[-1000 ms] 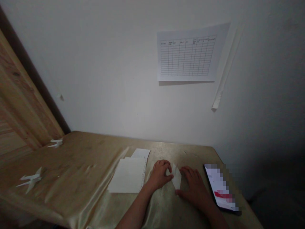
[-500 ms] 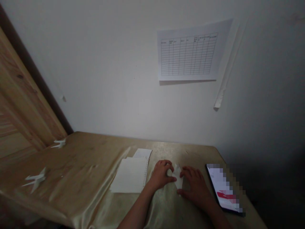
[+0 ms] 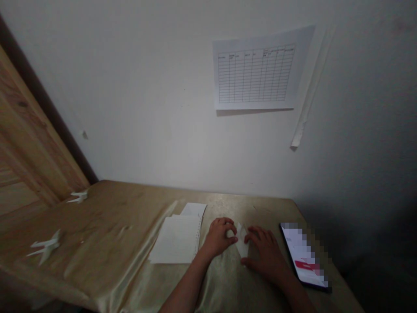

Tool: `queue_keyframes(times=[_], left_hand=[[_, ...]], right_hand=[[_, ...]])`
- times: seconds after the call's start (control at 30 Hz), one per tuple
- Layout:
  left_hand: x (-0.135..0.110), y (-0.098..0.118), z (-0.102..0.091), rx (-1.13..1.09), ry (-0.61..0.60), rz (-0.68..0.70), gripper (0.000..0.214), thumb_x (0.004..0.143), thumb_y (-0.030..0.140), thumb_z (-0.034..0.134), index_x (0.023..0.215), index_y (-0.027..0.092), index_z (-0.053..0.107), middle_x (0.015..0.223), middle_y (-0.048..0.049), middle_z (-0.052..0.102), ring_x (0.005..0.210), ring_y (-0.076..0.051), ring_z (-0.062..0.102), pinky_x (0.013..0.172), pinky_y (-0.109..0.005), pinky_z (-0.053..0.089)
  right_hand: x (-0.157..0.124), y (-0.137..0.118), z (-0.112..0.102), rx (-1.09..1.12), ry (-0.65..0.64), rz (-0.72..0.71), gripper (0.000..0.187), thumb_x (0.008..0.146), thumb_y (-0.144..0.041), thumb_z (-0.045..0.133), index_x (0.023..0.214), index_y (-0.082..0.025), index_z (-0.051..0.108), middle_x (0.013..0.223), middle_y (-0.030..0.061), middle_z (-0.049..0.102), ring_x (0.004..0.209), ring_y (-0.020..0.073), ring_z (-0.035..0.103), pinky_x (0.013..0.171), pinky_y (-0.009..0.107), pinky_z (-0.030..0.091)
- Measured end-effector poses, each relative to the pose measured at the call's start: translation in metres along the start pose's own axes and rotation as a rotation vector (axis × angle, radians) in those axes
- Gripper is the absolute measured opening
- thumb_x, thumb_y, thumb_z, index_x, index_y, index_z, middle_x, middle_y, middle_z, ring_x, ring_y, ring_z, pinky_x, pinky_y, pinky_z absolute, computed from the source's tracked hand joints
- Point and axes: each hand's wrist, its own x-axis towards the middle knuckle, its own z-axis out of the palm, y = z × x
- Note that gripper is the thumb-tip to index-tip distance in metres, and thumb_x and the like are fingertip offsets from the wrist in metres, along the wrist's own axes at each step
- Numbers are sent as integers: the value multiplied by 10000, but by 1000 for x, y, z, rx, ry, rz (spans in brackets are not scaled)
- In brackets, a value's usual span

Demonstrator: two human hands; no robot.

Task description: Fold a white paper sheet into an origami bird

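A small piece of white folded paper (image 3: 242, 247), pointed at its top and bottom, lies on the cloth between my two hands. My left hand (image 3: 220, 237) is at its left edge, fingers curled, thumb and forefinger drawn in against that edge. On the other side, my right hand (image 3: 265, 250) bends its fingers over the right edge, with the thumb by the lower tip. Both hands grip the paper at its sides, though the exact finger contact is too dim to make out. Left of my left hand is a stack of white paper sheets (image 3: 177, 239) with perforated right edges.
A phone (image 3: 301, 256) with a lit, partly blurred screen lies right of my right hand. Two folded paper figures, one nearer (image 3: 47, 247) and one farther (image 3: 78, 197), rest at the table's left. A printed chart (image 3: 256, 78) hangs on the wall behind the cloth-covered table (image 3: 107, 226).
My left thumb has drawn up and back slightly towards the forefinger, uncovering more of the folded paper. My right hand stays nearly where it was. The whole view has shifted a little.
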Motion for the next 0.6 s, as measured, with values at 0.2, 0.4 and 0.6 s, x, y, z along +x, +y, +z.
queue_keyframes(times=[0.2, 0.4, 0.6], left_hand=[[0, -4, 1, -57, 20, 22, 148, 731, 252, 813, 866, 281, 759, 1195, -10, 674, 1159, -244, 565, 1054, -408, 377], [0, -8, 6, -79, 54, 13, 121, 721, 220, 817, 815, 267, 758, 1161, -15, 690, 1128, -244, 588, 1023, -404, 392], [2, -9, 8, -73, 69, 4, 133, 690, 204, 835, 783, 256, 757, 1146, -25, 693, 1114, -251, 593, 1021, -420, 391]], right_hand=[[1, 6, 3, 3, -9, -13, 474, 708, -527, 734, 1116, -313, 622, 1454, 48, 475, 1401, 304, 339, 1177, 469, 153], [1, 7, 5, 9, -3, -14, 479, 700, -494, 747, 1126, -314, 620, 1457, 43, 476, 1408, 308, 332, 1177, 472, 166], [1, 5, 3, 15, 6, 1, 478, 694, -443, 751, 1138, -313, 628, 1462, 38, 477, 1399, 300, 345, 1170, 465, 189]])
